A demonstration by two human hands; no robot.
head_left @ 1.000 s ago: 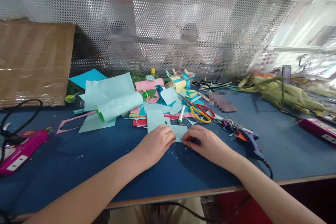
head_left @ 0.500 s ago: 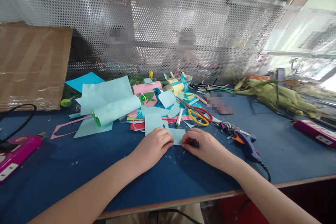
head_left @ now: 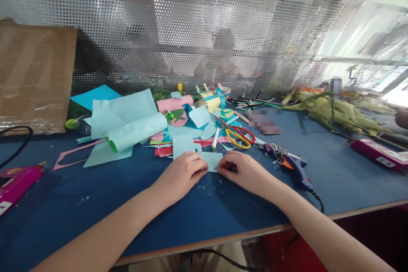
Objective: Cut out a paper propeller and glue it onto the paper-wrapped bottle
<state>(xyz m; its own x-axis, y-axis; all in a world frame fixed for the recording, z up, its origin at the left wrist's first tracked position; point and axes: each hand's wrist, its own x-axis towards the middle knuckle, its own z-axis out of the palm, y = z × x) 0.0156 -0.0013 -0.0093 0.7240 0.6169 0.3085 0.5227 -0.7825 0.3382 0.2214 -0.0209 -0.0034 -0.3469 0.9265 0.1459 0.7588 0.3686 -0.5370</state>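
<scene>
A small piece of light blue paper [head_left: 214, 162] lies on the blue table between my hands. My left hand [head_left: 188, 170] is closed at its left edge, fingertips pressed together on the paper. At the right edge, my right hand [head_left: 237, 168] pinches the same piece with curled fingers. Something dark shows under that palm, too small to make out. Just behind sit a larger light blue sheet [head_left: 182, 144], a white marker with a green tip [head_left: 215, 139], and scissors with red and yellow handles [head_left: 238, 137].
A blue glue gun [head_left: 295, 165] with its cord lies right of my hands. Paper-wrapped bottles [head_left: 137, 131] and scraps are piled behind. Corn husks [head_left: 338, 112] and a magenta power strip [head_left: 379, 153] are at right, another power strip [head_left: 19, 182] at left, cardboard [head_left: 35, 80] behind it.
The view has shifted slightly, so the table things appear a little further left and higher. Both hands stay at the small paper. A dark shape has appeared at the far right edge.
</scene>
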